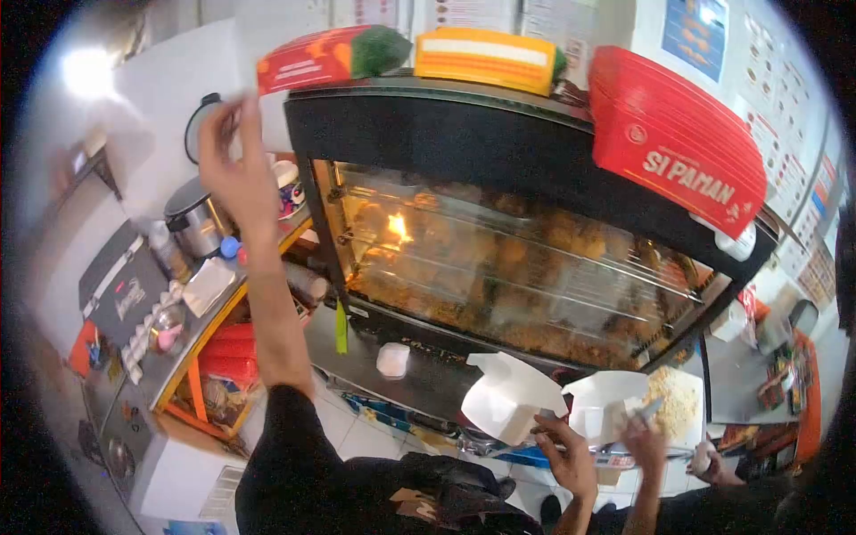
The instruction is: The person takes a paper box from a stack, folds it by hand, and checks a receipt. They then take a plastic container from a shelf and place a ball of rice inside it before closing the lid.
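Observation:
My left hand (230, 147) is raised at the upper left, blurred, with its fingers curved and apart and nothing visible between them. At the lower right, my right hand (566, 453) pinches the near edge of an open white box (504, 397). A second open white box (606, 406) stands beside it. Farther right, a white box holds pale, crumbly food (675, 406). A co-worker's blurred hand (644, 437) is over the boxes near this food. Another hand (709, 465), beside a black sleeve, is at the right.
Ahead stands a glass-fronted heated cabinet (508, 259) with food and a flame inside. A small white packet (393, 360) lies on the metal counter before it. Left, a shelf holds a steel pot (198, 223) and eggs (138, 343). Red signage (682, 143) tops the cabinet.

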Demonstrator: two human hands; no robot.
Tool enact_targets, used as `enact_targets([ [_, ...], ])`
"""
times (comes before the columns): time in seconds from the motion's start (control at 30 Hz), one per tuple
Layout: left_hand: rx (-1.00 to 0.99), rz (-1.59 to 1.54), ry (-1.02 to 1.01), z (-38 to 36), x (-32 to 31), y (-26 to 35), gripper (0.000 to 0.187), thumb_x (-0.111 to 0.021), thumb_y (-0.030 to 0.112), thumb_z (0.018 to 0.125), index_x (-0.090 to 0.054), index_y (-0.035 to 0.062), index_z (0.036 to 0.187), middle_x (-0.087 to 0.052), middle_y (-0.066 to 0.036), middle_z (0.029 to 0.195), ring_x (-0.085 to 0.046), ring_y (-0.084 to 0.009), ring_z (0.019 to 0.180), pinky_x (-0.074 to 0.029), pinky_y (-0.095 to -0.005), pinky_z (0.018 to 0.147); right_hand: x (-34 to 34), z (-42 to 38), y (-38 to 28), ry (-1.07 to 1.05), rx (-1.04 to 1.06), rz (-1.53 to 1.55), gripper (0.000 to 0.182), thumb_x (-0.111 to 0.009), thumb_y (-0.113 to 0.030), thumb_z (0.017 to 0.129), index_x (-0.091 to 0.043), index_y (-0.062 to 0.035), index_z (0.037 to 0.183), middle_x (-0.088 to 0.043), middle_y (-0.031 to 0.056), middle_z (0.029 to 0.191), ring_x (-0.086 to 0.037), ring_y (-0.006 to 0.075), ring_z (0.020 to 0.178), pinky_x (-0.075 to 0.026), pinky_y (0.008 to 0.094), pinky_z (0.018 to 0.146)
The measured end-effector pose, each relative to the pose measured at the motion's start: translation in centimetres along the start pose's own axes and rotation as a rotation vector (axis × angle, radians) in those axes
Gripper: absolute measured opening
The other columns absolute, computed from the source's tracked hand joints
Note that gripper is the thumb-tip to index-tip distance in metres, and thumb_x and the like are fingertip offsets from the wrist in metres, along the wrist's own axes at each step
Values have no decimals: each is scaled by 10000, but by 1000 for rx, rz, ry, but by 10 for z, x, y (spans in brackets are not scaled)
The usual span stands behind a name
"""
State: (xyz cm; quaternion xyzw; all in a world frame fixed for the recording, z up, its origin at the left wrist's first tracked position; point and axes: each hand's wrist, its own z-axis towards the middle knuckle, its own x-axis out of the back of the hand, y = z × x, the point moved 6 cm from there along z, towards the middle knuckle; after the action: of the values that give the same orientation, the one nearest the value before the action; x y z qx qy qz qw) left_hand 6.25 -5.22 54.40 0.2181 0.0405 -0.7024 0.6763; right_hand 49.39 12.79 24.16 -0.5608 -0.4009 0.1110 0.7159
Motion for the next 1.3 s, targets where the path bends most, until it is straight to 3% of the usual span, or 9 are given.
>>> enact_targets([
  [0.37, -442, 165, -700, 136, -154, -67, 386, -575, 350, 979, -659, 54, 1212, -676, -92, 1199, -630, -204, 1123, -471, -333, 974, -11, -6, -10, -40, 72, -26, 281, -644, -176, 954, -651, -30, 1193, -689, 132, 1118, -674, 218, 973, -535, 344, 860],
  [0.43, 73, -10, -768, 91, -145, -31, 470, -633, 277, 934, -552, 135, 1375, -603, -104, 1344, -593, -241, 1196, -496, -364, 950, -16, -9, -12, -94, -42, 56, 296, -637, -200, 957, -639, -36, 1204, -677, 148, 1123, -678, 258, 970, -533, 367, 836],
  [0.47, -832, 376, -720, 79, -137, -22, 579, -669, 107, 865, -519, 195, 1417, -583, -105, 1373, -603, -253, 1185, -506, -374, 957, -21, -11, -2, -109, -49, 34, 307, -630, -219, 962, -636, -39, 1211, -675, 155, 1128, -681, 273, 962, -533, 375, 831],
  [0.5, -664, 494, -712, 59, -128, -22, 699, -661, -14, 805, -506, 255, 1431, -577, -107, 1376, -606, -274, 1182, -495, -381, 991, -28, -14, 9, -135, -55, 9, 318, -622, -238, 966, -634, -43, 1217, -674, 163, 1133, -684, 287, 953, -533, 384, 827],
  [0.53, -1039, 559, -665, 31, -116, 4, 566, -622, 14, 880, -531, 180, 1414, -612, -99, 1336, -626, -237, 1147, -491, -357, 984, -31, -16, 12, -126, -46, -2, 323, -615, -248, 969, -631, -47, 1221, -676, 169, 1125, -686, 300, 942, -534, 388, 820],
  [0.6, -223, -86, -581, -35, -89, 66, 151, -610, 83, 947, -683, 1, 1051, -707, -71, 1038, -650, -150, 953, -501, -291, 899, -41, -22, 29, -136, -64, -24, 327, -617, -227, 969, -622, -55, 1247, -691, 157, 1093, -691, 255, 948, -536, 362, 810],
  [0.77, 644, -142, -1291, -241, -55, 57, 164, -681, 174, 928, -707, 13, 928, -678, -5, 818, -593, -69, 768, -470, -241, 695, -51, -45, 88, -108, -232, -204, 339, -623, -224, 960, -621, -30, 1238, -696, 181, 1073, -697, 277, 925, -540, 373, 790],
  [0.97, 987, -358, -1575, -436, 7, 16, 222, -689, 192, 930, -682, -2, 1038, -682, -28, 826, -604, -83, 714, -494, -254, 664, -32, -64, 86, -17, -328, -124, 334, -612, -200, 964, -619, -27, 1250, -703, 179, 1069, -699, 274, 889, -548, 355, 791],
  [1.3, 946, -101, -839, -268, 11, -21, 409, -630, 343, 981, -581, 49, 701, -522, 22, 625, -473, -34, 562, -369, -205, 501, -34, -17, 41, -127, -214, -24, 315, -623, -208, 969, -615, -34, 1232, -704, 160, 1093, -709, 253, 933, -554, 358, 778],
])
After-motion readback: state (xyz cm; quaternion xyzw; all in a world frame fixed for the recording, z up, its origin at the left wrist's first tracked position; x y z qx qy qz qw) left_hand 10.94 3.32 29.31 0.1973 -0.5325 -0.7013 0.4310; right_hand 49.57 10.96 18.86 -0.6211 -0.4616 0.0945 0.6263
